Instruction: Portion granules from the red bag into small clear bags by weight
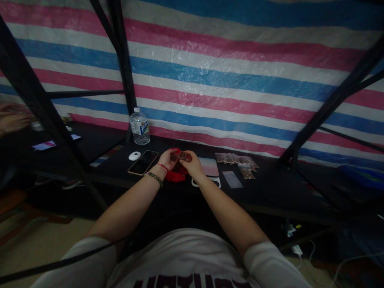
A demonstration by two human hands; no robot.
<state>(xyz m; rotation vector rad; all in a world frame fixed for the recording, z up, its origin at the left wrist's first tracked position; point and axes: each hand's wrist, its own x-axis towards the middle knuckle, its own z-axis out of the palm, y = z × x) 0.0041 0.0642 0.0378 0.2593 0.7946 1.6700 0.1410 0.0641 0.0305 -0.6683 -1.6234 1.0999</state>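
Observation:
My left hand point(168, 159) is closed at the edge of a red plastic bag point(176, 176) that holds dark brown bits. My right hand point(193, 165) is closed, its thumb and fingers pinching a small see-through pouch point(183, 155) with brown bits in it, close above the bag. Both hands almost meet over the red bag and partly hide it. Beside my right hand is a white digital scale point(209, 167) with a flat, shiny plate. Right of the scale lies a flat clear zip bag point(232, 180).
Several filled small bags point(230, 158) lie at the right. A phone point(144, 162), a white round object point(135, 156) and a clear bottle point(140, 129) stand or lie left. Black metal posts point(122, 60) frame the black table point(270, 188). Another person's blurred hand point(13, 118) is far left.

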